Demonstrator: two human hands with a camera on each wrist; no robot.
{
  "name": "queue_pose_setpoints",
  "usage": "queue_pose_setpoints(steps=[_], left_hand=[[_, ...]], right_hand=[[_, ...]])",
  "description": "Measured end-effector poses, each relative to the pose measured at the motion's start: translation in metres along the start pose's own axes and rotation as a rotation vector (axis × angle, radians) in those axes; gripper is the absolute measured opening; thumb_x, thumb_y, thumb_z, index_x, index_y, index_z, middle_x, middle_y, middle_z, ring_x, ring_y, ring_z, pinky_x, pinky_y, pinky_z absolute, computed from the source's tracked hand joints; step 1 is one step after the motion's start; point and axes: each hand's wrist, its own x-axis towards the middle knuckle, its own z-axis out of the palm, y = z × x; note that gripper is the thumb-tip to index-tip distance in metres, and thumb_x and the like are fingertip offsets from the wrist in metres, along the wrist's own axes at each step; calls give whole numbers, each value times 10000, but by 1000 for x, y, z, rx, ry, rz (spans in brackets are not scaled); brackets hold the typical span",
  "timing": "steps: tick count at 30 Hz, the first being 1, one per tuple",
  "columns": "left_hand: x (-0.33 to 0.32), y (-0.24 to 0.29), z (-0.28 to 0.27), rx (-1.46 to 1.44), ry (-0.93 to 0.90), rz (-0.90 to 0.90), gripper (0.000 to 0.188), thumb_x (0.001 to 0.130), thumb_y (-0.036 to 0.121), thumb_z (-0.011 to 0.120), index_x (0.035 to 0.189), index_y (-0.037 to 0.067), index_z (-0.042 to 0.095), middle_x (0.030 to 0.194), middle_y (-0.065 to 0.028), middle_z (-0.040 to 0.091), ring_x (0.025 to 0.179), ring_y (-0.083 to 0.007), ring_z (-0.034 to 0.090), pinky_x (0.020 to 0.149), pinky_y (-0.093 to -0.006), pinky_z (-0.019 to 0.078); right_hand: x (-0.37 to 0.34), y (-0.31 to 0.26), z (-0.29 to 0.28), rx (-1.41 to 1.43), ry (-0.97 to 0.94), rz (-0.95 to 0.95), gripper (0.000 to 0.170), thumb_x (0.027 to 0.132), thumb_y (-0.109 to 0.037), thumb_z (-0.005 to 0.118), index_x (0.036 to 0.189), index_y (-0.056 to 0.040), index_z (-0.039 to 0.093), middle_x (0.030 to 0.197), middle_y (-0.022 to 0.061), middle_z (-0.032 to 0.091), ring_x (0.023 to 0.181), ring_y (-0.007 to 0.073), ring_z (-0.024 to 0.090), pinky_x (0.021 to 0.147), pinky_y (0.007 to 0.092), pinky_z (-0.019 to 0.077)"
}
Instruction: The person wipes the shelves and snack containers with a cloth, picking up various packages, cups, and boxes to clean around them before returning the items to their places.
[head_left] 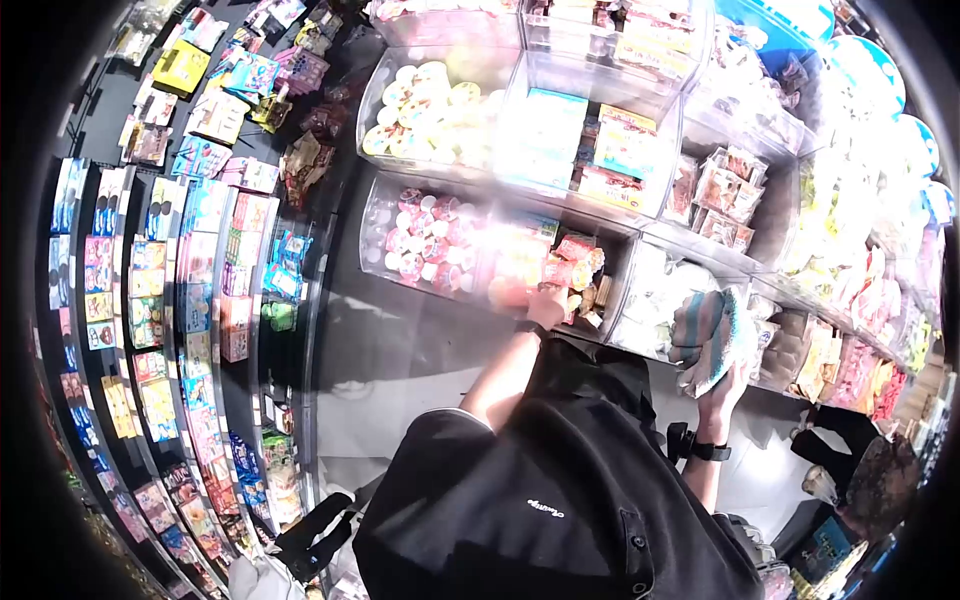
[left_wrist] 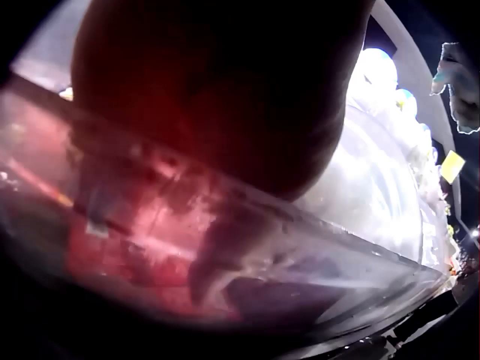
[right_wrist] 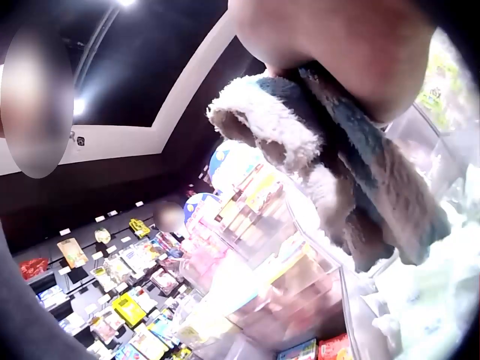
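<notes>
My left hand (head_left: 545, 305) reaches over the front of a clear plastic bin (head_left: 592, 334), right at orange-and-red snack packets (head_left: 572, 265). In the left wrist view, the fingers show dimly through the clear bin wall (left_wrist: 352, 244), beside a red packet (left_wrist: 161, 247); I cannot tell whether they grip it. My right hand (head_left: 728, 385) holds up a fluffy striped cloth item (head_left: 708, 335) in blue, white and grey-brown. Close up in the right wrist view, the soft cloth (right_wrist: 330, 165) hangs folded below the hand.
Tiered clear bins hold pink-and-white cups (head_left: 430, 240), pale round cups (head_left: 425, 105), boxes (head_left: 625, 140) and brown packets (head_left: 728, 190). White wrapped goods (head_left: 660, 300) fill the bin near the cloth item. Packed shelves (head_left: 150, 320) run down the left. Another person (head_left: 870, 470) is at lower right.
</notes>
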Motion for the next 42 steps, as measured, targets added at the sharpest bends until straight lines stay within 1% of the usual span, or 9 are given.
queue_pose_setpoints(steps=[2, 4, 9, 16, 22, 27, 31, 32, 42], left_hand=[[-7, 10, -25, 35, -48, -10, 254, 782, 220, 534, 959, 47, 587, 924, -152, 645, 880, -291, 621, 748, -424, 477], [6, -12, -20, 344, -231, 340, 246, 787, 208, 547, 963, 39, 583, 893, -145, 646, 830, -274, 626, 713, -412, 486], [-22, 12, -105, -630, -154, -61, 387, 730, 105, 657, 1079, 31, 510, 899, -95, 612, 812, -207, 605, 681, -340, 483], [-81, 80, -215, -1554, -44, -76, 648, 758, 46, 658, 1320, 4, 338, 1218, -80, 499, 1089, -146, 500, 895, -261, 417], [-101, 107, -252, -2058, -56, 102, 482, 914, 190, 474, 1347, 39, 325, 1283, -88, 472, 1174, -192, 472, 995, -320, 369], [-109, 127, -271, -2068, -65, 256, 515, 944, 262, 423, 1377, 43, 250, 1329, -98, 424, 1213, -216, 437, 1014, -372, 349], [-117, 137, -282, -1884, 119, 467, 760, 720, 87, 729, 1336, 57, 284, 1192, -78, 480, 1110, -171, 480, 935, -324, 419], [-127, 144, -294, -1856, 49, 321, 760, 689, 76, 762, 1306, 41, 320, 1171, -74, 491, 1083, -161, 493, 923, -314, 426], [-123, 149, -286, -1289, 254, 312, 752, 605, 72, 826, 1231, 11, 414, 1096, -59, 548, 933, -136, 559, 825, -296, 476]], right_hand=[[-13, -3, 8, 1, 10, -27, 418, 915, -166, 443, 1307, -50, 356, 1215, 120, 480, 1074, 239, 503, 894, 374, 435], [-23, -6, 15, 0, 23, -49, 425, 919, -172, 445, 1312, -42, 349, 1211, 125, 487, 1064, 242, 516, 890, 372, 441], [-23, -8, 27, 24, -17, -78, 408, 929, -173, 436, 1303, -31, 356, 1201, 124, 498, 1060, 241, 520, 892, 379, 443], [-17, -14, 79, 119, -323, -24, 387, 942, -174, 424, 1290, -16, 365, 1186, 123, 513, 1054, 241, 527, 895, 388, 445], [-12, 5, 133, -62, -253, -149, 304, 961, -202, 423, 1175, 13, 438, 1057, 122, 561, 910, 187, 566, 783, 317, 472], [-41, -9, 183, -330, -451, -201, 278, 939, -157, 452, 1117, 55, 478, 1024, 109, 539, 913, 186, 492, 847, 331, 393], [-53, 4, 185, -634, -660, -696, 353, 846, -1, 540, 1173, 74, 427, 1079, 183, 516, 981, 302, 510, 881, 372, 385], [-57, 0, 189, -570, -711, -720, 394, 840, -19, 545, 1198, 64, 404, 1094, 179, 500, 1000, 294, 495, 886, 377, 380], [-58, 0, 187, -350, -589, -370, 354, 832, -25, 552, 1161, 62, 455, 1062, 181, 522, 911, 282, 514, 837, 371, 400]])
